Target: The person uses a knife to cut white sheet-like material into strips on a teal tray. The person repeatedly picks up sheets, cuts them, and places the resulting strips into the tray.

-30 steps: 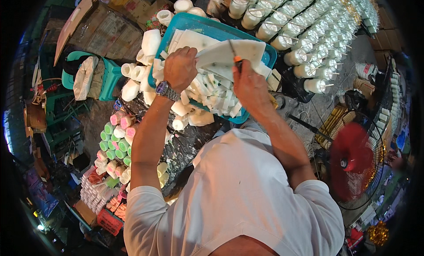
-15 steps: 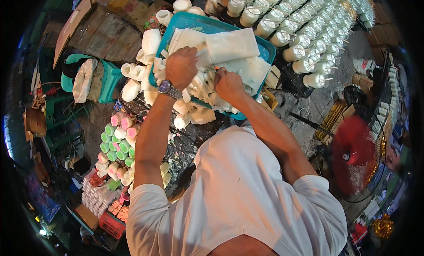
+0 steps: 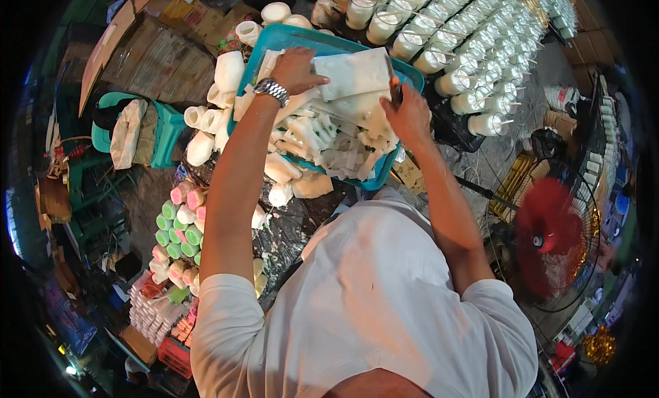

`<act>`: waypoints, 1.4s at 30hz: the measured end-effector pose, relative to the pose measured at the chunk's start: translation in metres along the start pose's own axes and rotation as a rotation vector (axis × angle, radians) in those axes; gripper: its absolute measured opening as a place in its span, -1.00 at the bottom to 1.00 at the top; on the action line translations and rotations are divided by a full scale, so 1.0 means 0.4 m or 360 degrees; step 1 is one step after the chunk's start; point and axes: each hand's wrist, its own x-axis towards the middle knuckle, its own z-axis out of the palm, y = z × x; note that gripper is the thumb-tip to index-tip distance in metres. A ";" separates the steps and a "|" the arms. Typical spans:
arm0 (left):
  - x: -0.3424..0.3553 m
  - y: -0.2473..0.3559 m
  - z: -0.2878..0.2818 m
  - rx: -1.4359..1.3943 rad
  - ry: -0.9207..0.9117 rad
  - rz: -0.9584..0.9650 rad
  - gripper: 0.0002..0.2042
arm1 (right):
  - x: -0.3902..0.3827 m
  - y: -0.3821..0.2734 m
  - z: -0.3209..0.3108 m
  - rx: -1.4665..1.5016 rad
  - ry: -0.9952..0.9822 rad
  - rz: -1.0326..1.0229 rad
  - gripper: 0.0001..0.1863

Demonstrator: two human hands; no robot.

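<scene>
My left hand [image 3: 295, 72], with a watch on its wrist, rests over white waxy slabs near the tray's upper left, thumb out and fingers apart. My right hand [image 3: 408, 113] grips a knife with an orange and black handle [image 3: 395, 89] at the right edge of a rectangular white slab [image 3: 353, 72]; the blade is hard to make out. The teal tray [image 3: 377, 182] also holds a heap of cut white strips [image 3: 305, 134] below the slabs.
Rows of white filled glasses [image 3: 485, 123] stand upper right. White hollow cylinders [image 3: 199, 147] surround the tray's left side, with green and pink cylinders [image 3: 177, 226] below. A teal stool [image 3: 165, 144] is at left, a fan with red blades [image 3: 549, 240] at right, cardboard boxes [image 3: 154, 68] upper left.
My left hand has moved up and right over the slabs. My right hand dipped toward the middle of the strips half a second ago and is now back at the right with the knife.
</scene>
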 end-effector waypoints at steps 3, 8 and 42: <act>0.056 0.052 0.009 -0.0036 -0.0134 0.0092 -0.08 | 0.144 0.065 0.032 0.0147 -0.0167 0.0244 -0.61; 0.065 0.072 -0.002 -0.0093 -0.0063 0.0193 -0.38 | 0.169 0.048 -0.001 0.0444 -0.0285 0.0397 -0.64; -0.181 0.264 -0.042 -0.0076 -0.0122 -0.0133 -0.71 | -0.093 -0.125 -0.014 -0.0674 -0.0122 -0.0356 -0.80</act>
